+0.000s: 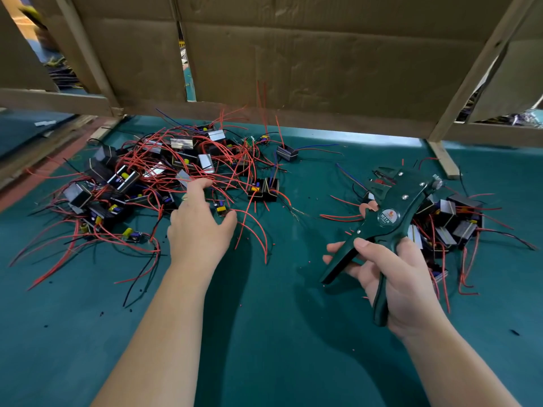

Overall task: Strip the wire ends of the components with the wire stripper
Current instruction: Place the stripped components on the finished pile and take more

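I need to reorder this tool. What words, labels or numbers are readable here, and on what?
"W01A": round sticker on the wire stripper, in the right hand.
Smaller line under it: too small to read.
Components in the piles: no legible markings.

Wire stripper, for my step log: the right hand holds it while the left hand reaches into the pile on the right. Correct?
Not quite. The head view shows the right hand holding the wire stripper, but the left hand reaches into the left pile, not the right pile.
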`<state>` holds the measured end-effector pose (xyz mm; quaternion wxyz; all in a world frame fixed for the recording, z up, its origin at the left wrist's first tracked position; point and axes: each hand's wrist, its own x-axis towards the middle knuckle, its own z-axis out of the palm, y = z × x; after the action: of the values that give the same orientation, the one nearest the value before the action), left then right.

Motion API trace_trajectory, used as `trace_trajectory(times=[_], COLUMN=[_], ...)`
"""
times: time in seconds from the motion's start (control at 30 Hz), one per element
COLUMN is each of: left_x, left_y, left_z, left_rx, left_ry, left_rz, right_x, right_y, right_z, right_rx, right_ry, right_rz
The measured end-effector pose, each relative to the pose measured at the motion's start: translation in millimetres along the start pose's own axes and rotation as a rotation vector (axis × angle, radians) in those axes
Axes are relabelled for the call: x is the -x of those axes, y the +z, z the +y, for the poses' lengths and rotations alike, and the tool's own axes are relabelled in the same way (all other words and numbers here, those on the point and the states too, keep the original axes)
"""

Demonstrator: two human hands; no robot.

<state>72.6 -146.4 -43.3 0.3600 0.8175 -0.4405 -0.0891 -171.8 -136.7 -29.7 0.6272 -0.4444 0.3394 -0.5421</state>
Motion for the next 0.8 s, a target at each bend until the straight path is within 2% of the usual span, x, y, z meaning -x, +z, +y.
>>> trace_trajectory(times=[0.17, 0.3, 0.37, 0.43, 0.5, 0.57, 0.6, 0.63, 0.73, 0.8], left_x=[-1, 1, 2, 2, 0, -4, -7, -12, -22, -25], left_y=[4, 1, 1, -1, -7, -12, -14, -15, -15, -15], left_z=[-1, 2, 5, 6, 5, 0, -3, -8, -22, -29], left_rx=[-0.106, 0.215, 0.164, 0.102, 0.150, 0.089, 0.013, -0.063, -0.232, -0.307], left_ry=[0.022, 0.088, 0.167, 0.219, 0.217, 0.167, 0.107, 0.021, -0.255, -0.312], left_rz=[-0.085, -0.191, -0.238, -0.120, 0.163, 0.420, 0.473, 0.458, 0.213, 0.127], right_x=[1, 1, 0, 0, 1, 1, 2, 2, 3, 4], right_y=[2, 3, 3, 3, 2, 2, 2, 1, 2, 2], right_z=[-1, -1, 0, 0, 1, 0, 0, 0, -1, -2], right_rx=[-0.016, -0.021, -0.017, -0.021, -0.024, -0.020, -0.024, -0.032, -0.049, -0.049], right_ry=[0.010, 0.021, 0.024, 0.025, 0.021, 0.022, 0.023, 0.022, 0.016, 0.022], right_rz=[-0.008, -0.007, -0.009, -0.007, -0.008, -0.015, -0.015, -0.014, -0.016, -0.020])
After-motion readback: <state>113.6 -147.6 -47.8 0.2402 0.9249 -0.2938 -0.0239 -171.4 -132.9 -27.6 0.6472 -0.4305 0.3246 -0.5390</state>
